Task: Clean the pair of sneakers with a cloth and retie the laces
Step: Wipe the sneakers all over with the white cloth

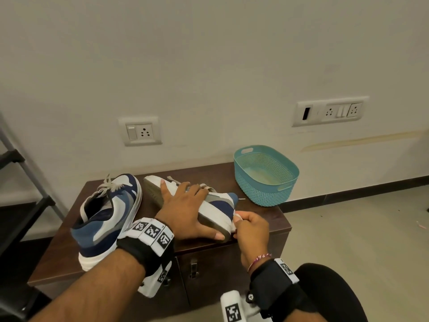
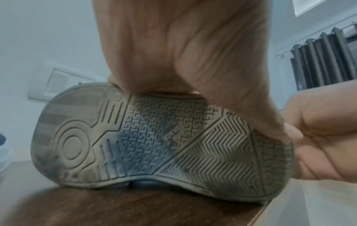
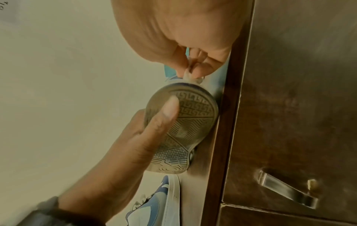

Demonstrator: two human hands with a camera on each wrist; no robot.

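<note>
I saw a plain off-white wall (image 1: 209, 66) carrying a single socket plate (image 1: 140, 131) and a wider switch panel (image 1: 329, 111). Against it stood a dark brown wooden cabinet (image 1: 58, 252) on a beige floor (image 1: 359, 240). Elsewhere, dark curtains (image 2: 324, 61) hung from a rail.

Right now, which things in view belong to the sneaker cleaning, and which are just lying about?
In the job:
- tipped sneaker, gripped by the left hand
- cloth, pinched in the right hand at that sneaker's heel
- upright sneaker, waiting beside it

Just lying about:
- teal basket
- wall sockets
- cabinet handle
</note>
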